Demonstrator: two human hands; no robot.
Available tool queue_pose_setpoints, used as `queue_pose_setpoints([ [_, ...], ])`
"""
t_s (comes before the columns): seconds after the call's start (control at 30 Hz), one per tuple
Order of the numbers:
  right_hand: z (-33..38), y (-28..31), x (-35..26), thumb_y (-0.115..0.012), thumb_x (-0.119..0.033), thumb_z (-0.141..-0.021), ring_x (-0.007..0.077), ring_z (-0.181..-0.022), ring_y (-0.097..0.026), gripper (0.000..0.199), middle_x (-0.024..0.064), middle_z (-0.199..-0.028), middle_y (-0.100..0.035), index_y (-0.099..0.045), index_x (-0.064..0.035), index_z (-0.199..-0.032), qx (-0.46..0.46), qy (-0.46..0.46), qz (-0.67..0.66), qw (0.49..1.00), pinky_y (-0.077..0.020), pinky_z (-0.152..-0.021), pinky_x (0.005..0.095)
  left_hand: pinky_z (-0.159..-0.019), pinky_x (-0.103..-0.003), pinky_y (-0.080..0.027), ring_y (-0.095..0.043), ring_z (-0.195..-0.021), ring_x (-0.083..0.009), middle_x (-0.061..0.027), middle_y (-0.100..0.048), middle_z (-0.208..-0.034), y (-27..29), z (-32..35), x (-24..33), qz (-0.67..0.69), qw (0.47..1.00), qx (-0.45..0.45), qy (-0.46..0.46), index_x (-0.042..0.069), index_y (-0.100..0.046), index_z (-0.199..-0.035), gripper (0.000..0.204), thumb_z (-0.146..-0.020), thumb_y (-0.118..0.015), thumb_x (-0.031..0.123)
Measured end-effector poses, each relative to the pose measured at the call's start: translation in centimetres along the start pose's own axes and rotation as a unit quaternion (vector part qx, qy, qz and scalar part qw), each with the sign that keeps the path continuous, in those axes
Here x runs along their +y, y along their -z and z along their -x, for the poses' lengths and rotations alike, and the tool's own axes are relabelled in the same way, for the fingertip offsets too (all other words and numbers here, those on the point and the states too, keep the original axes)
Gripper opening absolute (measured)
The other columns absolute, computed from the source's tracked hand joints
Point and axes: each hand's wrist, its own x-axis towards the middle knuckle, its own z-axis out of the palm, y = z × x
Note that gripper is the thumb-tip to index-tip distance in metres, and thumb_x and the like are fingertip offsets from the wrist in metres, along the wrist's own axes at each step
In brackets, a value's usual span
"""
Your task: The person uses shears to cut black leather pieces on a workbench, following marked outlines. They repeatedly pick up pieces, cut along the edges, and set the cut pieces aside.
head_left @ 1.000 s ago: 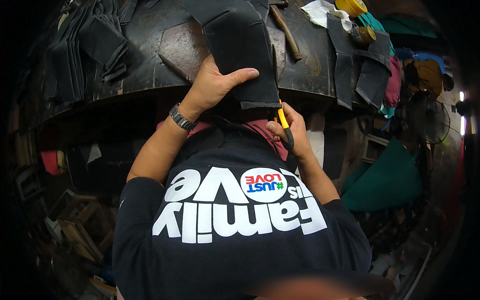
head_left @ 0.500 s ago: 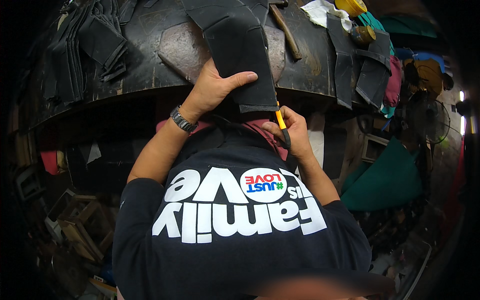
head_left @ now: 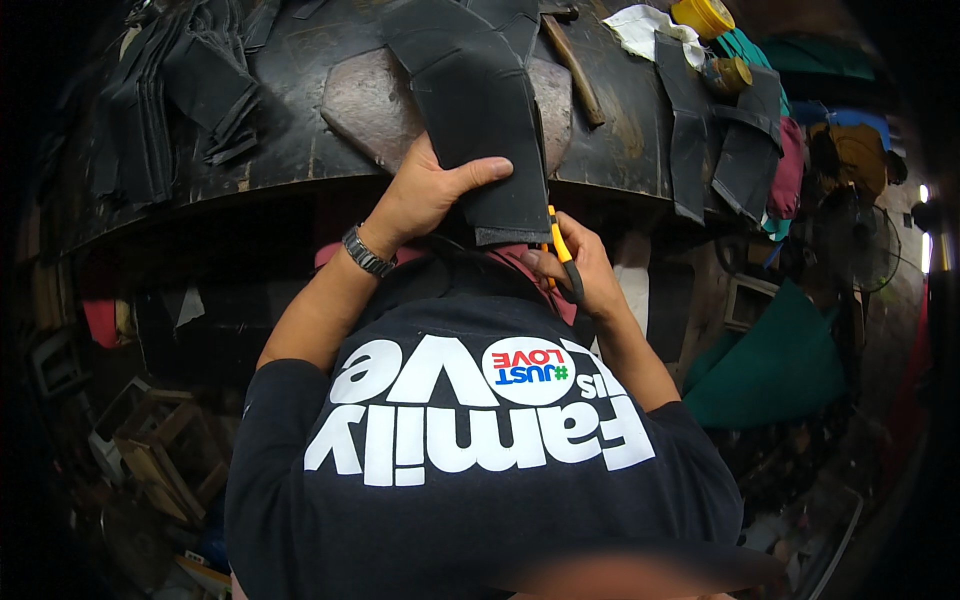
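A long black sheet of leather-like material (head_left: 480,110) hangs over the near edge of the workbench, its lower end hanging free. My left hand (head_left: 440,185) grips it from the left side, thumb flat on top and the other fingers hidden beneath. In my right hand (head_left: 588,262) is a pair of scissors (head_left: 562,243) with yellow-orange and black handles. They stand at the sheet's lower right corner; their blades are mostly hidden, so I cannot tell whether they touch the edge.
Under the sheet lies a flat stone-like slab (head_left: 370,105) on the dark workbench (head_left: 290,150). A hammer (head_left: 572,70) rests right of it. Stacked black pieces (head_left: 140,120) lie at left, more black pieces (head_left: 745,145) at right, near a white cloth (head_left: 650,32) and a yellow tub (head_left: 702,16).
The lower end of the black sheet has shifted slightly down toward me, with my left hand. The scissors' handles are spread a little wider at the corner.
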Motion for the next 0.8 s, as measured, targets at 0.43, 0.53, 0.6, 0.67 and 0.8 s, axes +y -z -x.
queue_pose_setpoints([
  [0.43, 0.1, 0.0, 0.6, -0.077, -0.017, -0.076, 0.0036, -0.053, -0.049, 0.028, -0.0006, -0.069, -0.055, -0.054, -0.0058, -0.087, 0.011, 0.018, -0.016, 1.0, -0.0395, -0.045, 0.0184, -0.083, -0.027, -0.052, -0.062, -0.093, -0.012, -0.0062, -0.066, -0.104, -0.8, 1.4, 0.1, -0.037, 0.999, -0.023, 0.014, 0.0, -0.061, -0.109, 0.03, -0.083, -0.072, 0.007],
  [0.53, 0.3, 0.2, 0.8, -0.078, -0.018, -0.075, 0.0032, -0.056, -0.05, 0.031, -0.0008, -0.071, -0.055, -0.054, -0.0053, -0.088, -0.001, 0.047, -0.019, 0.999, -0.0396, -0.048, 0.0179, -0.088, -0.029, -0.05, -0.062, -0.097, -0.0136, -0.0075, -0.066, -0.105, 0.2, 1.2, 2.1, -0.051, 0.996, -0.06, 0.05, -0.001, -0.061, -0.109, 0.029, -0.082, -0.071, 0.005],
  [0.6, 0.3, 0.2, 0.8, -0.077, -0.017, -0.076, 0.0031, -0.059, -0.051, 0.03, -0.0008, -0.072, -0.055, -0.054, -0.0048, -0.09, -0.005, 0.09, -0.019, 0.996, -0.0401, -0.051, 0.0175, -0.086, -0.029, -0.052, -0.064, -0.096, -0.0149, -0.0084, -0.066, -0.105, 0.8, 0.2, 3.0, 0.109, 0.992, -0.055, 0.03, -0.002, -0.061, -0.109, 0.03, -0.082, -0.071, 0.006],
  [0.67, 0.4, 0.4, 0.7, -0.075, -0.012, -0.077, 0.0031, -0.061, -0.05, 0.027, -0.001, -0.073, -0.055, -0.053, -0.0045, -0.09, -0.021, 0.043, -0.016, 0.999, -0.0404, -0.053, 0.0175, -0.081, -0.03, -0.055, -0.066, -0.091, -0.0167, -0.0101, -0.067, -0.102, 1.1, -0.1, 3.5, 0.029, 0.999, -0.018, 0.022, -0.003, -0.06, -0.108, 0.028, -0.082, -0.07, 0.003],
  [0.8, 0.1, 0.4, 0.8, -0.069, -0.006, -0.079, 0.0031, -0.063, -0.049, 0.021, -0.0019, -0.075, -0.052, -0.051, -0.0045, -0.09, -0.004, 0.085, 0.05, 0.995, -0.0398, -0.055, 0.0178, -0.079, -0.029, -0.056, -0.067, -0.088, -0.0161, -0.009, -0.068, -0.098, 0.5, 0.0, 2.8, -0.062, 0.996, -0.004, -0.057, -0.002, -0.06, -0.108, 0.028, -0.083, -0.07, 0.002],
])
